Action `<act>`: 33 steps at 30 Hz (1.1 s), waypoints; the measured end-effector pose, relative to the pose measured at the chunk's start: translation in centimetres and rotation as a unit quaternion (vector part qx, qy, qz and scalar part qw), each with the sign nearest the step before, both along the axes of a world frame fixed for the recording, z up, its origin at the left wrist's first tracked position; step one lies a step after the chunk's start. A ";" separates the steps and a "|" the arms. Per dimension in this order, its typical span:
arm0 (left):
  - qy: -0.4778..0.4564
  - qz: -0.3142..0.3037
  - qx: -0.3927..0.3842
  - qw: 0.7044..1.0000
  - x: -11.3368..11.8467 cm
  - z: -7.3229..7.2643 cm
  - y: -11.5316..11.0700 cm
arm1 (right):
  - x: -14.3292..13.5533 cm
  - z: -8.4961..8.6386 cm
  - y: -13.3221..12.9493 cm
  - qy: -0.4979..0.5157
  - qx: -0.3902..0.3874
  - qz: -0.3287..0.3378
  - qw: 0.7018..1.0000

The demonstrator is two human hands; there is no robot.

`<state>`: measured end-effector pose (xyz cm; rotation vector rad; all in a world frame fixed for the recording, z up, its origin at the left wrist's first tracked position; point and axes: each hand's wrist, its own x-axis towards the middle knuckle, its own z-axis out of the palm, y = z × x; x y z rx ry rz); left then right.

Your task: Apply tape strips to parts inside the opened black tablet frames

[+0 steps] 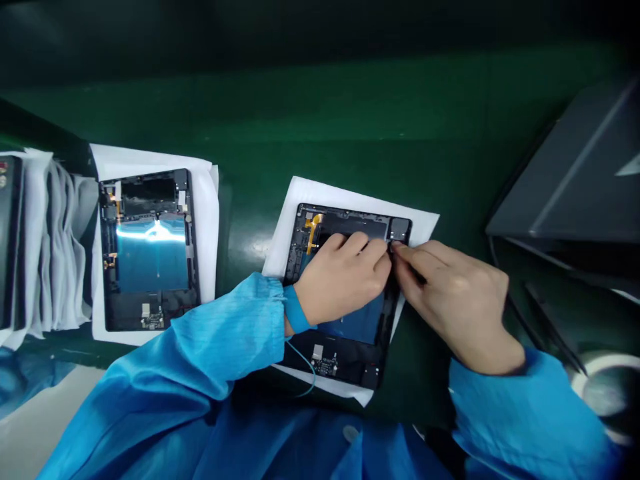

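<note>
An opened tablet [350, 363] lies tilted on white paper [320, 190] in front of me, its inner parts showing. My left hand [347, 273] reaches across its middle, fingers curled down near the upper right edge. From the right, my right hand [450, 293] meets it there, thumb and forefinger pinched together at the tablet's rim. Whatever lies between the fingertips of either hand is hidden or too small to name. An orange flex cable [313, 230] shows at the tablet's upper left. Around my left wrist is a blue wrist strap [296, 310] with a thin cord.
A second opened tablet [153, 257] rests on paper to the left. Beyond it stands a stack of paper-separated sheets [55, 247] beside a dark panel [9, 240]. On the right are a grey box-like object [565, 173], dark tweezers [553, 327] and a white roll [607, 383].
</note>
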<state>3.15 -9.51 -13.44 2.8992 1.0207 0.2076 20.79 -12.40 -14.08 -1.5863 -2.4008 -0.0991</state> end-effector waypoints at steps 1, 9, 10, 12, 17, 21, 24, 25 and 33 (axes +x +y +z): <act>0.003 -0.002 -0.001 1.000 0.0 0.1 0.1 | -0.2 0.1 -0.1 -0.013 -0.007 -0.007 1.000; 0.015 -0.014 0.019 1.000 -0.1 0.5 1.4 | -0.2 1.2 -1.9 0.033 -0.126 -0.038 0.991; 0.010 -0.015 0.028 0.999 0.0 0.5 1.7 | 0.9 1.5 -2.6 0.079 -0.114 -0.031 0.990; 0.001 -0.018 0.043 0.999 0.1 0.6 2.2 | 3.8 2.1 -4.6 0.139 -0.031 -0.069 0.987; -0.012 -0.029 0.056 0.998 0.2 0.8 2.7 | 13.0 1.7 -9.8 -0.008 0.243 -0.326 0.914; -0.026 -0.023 0.048 0.998 0.2 0.9 2.7 | 17.7 0.4 -10.2 -0.032 0.174 -0.391 0.903; -0.027 -0.027 0.045 0.998 0.2 1.1 2.8 | 18.1 0.4 -9.1 -0.008 0.154 -0.405 0.901; -0.026 -0.029 0.046 0.998 0.2 1.1 2.8 | 17.9 0.6 -8.8 -0.002 0.151 -0.406 0.901; 0.011 -0.012 0.042 0.999 0.4 1.1 1.9 | 16.2 2.3 -11.1 0.065 0.250 -0.343 0.903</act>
